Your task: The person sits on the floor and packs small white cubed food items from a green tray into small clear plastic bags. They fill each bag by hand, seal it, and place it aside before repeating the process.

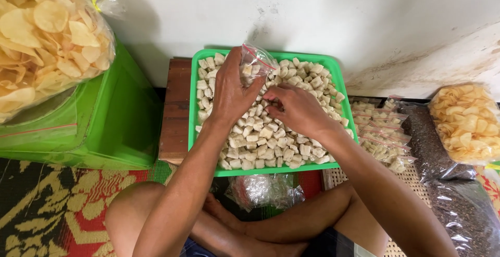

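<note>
Two hands over one green tray (194, 106), head view only. Left hand (229, 93) holds a small clear zip bag (256, 64) above the tray's far side, fingers wrapped around it, a few pale cubes already inside. Right hand (298, 110) is down in the pile of cubes (260, 132), fingers pinched narrow on pieces; exact count in the pinch can't be told. Step in hand looks like filling the bag; the next move would need the bag mouth kept open and the right hand lifted up to it. Counts: one tray, cubes too many to count, one stack of filled small bags (380, 134) on the right, two big bags of chips (49, 38) (466, 124), one green box (112, 126), one crumpled bundle of empty bags (265, 190) near the legs.
</note>
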